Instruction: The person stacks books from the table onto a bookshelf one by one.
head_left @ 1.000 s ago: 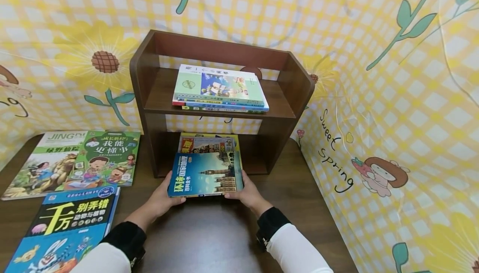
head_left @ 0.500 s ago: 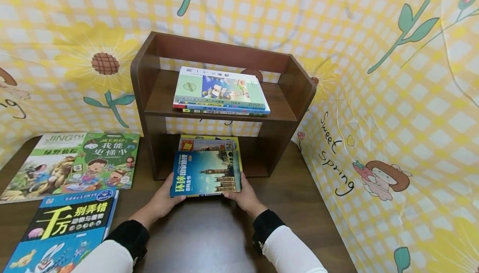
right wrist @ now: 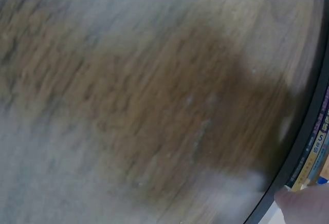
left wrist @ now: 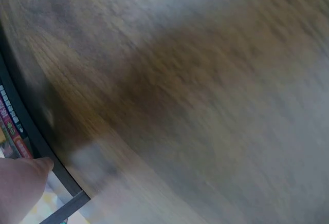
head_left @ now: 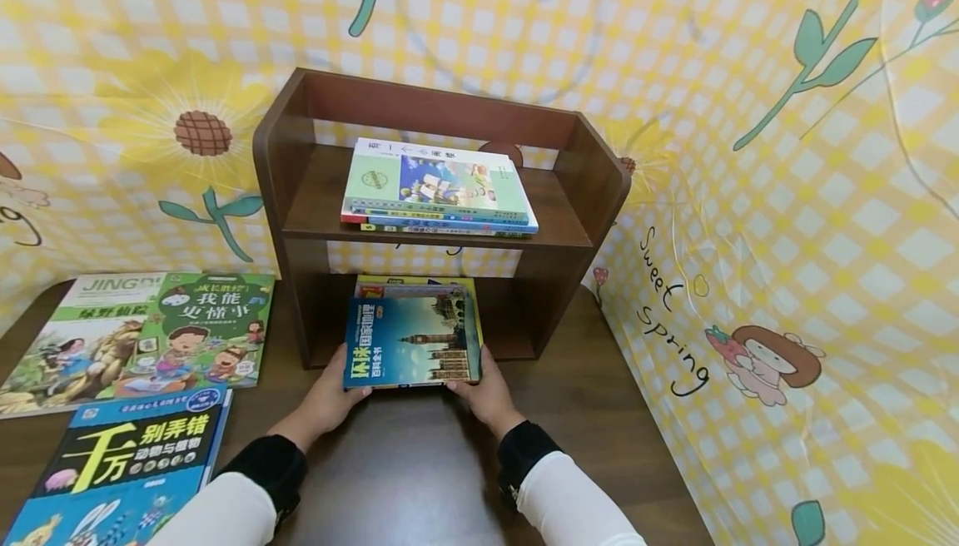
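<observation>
A blue geography book with a clock tower on its cover lies flat at the mouth of the lower compartment of a brown bookshelf. My left hand grips its left side, the thumb along the near edge. On the opposite side my right hand holds it the same way. Behind and beneath it show other books with a yellow border, mostly covered. Each wrist view catches only part of a hand, the left hand and the right hand, beside book spines at the shelf's dark edge.
On the upper shelf lies a stack of books. To the left, several picture books rest on the wooden table, among them a green one and a blue-black one. A yellow checked cloth hangs behind and to the right.
Both hands have slid the blue book a little deeper into the lower compartment, covering more of the books beneath. The head view has shifted slightly.
</observation>
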The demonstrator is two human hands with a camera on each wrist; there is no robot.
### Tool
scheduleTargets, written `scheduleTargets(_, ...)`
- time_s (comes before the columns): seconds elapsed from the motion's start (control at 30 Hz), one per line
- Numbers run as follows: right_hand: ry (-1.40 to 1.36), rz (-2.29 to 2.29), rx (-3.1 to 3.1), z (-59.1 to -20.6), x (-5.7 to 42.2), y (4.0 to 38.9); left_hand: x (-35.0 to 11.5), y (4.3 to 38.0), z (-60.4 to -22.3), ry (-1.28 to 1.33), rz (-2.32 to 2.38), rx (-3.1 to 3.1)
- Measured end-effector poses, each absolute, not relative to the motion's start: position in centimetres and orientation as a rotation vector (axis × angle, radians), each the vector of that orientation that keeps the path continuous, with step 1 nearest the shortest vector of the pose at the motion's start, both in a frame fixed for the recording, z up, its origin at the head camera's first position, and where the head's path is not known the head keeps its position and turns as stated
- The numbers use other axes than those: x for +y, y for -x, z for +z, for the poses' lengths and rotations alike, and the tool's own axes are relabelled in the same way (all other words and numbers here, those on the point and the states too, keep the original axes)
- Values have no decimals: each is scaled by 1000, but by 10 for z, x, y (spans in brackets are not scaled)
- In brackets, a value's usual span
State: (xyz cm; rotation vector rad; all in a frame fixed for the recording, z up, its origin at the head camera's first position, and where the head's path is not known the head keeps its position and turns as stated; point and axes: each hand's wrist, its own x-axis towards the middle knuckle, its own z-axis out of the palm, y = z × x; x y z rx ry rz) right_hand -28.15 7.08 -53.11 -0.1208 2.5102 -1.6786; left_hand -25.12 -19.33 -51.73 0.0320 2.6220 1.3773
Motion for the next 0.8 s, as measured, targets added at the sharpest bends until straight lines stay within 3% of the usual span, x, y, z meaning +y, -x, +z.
scheduleTargets(0.8,176,-1283,2791,-531,64,308,-193,278,-504,-44,1230,2706)
